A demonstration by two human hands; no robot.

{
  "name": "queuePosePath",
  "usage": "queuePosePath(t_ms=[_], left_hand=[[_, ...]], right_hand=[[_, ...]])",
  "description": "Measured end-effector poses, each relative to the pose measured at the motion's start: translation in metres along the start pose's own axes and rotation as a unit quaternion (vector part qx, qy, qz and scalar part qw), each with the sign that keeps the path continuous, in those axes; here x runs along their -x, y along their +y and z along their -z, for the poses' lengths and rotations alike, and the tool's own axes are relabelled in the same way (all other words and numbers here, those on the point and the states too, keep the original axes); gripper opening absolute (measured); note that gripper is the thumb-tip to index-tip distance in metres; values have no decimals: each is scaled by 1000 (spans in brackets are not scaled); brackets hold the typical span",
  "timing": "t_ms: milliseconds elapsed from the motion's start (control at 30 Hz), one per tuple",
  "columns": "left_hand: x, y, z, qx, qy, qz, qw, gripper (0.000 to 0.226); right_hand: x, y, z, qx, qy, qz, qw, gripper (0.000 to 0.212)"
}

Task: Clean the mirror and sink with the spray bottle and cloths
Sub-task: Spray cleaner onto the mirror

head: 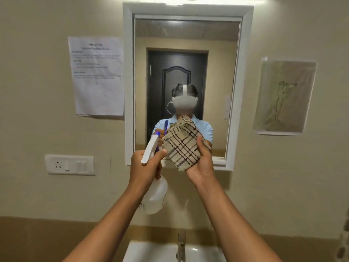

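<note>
A white-framed mirror hangs on the beige wall straight ahead. My left hand grips a white spray bottle by its neck, and the white-and-purple nozzle points up at the mirror. My right hand holds a folded beige checked cloth in front of the mirror's lower part, beside the nozzle. The white sink with a metal tap lies below my forearms at the bottom edge.
A printed notice is taped left of the mirror and a drawing right of it. A white switch and socket plate sits on the wall at lower left. The mirror reflects a dark door behind me.
</note>
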State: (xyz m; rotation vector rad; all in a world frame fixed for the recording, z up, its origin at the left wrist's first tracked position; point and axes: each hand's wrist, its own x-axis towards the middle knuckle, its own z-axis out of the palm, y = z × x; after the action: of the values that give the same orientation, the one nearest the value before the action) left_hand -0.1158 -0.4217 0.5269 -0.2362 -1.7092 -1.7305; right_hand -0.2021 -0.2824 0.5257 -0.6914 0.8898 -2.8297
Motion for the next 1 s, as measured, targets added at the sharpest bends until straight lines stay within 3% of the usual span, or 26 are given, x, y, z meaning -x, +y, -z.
queuePosePath(t_ms=[200,367,500,1000], left_hand=[[-34,36,-18,-27,-12,-35,999,28],[-59,58,-25,-42,-13,-60,997,15],[-68,67,-28,-73,9,-87,993,21],[-61,66,-38,-197,-23,-188,962,23]], right_hand=[[-36,-39,-38,21,-16,34,999,66],[-50,-62,-64,14,-21,35,999,39],[-60,-71,-71,20,-24,51,998,36],[-66,-64,-73,57,-5,62,996,54]])
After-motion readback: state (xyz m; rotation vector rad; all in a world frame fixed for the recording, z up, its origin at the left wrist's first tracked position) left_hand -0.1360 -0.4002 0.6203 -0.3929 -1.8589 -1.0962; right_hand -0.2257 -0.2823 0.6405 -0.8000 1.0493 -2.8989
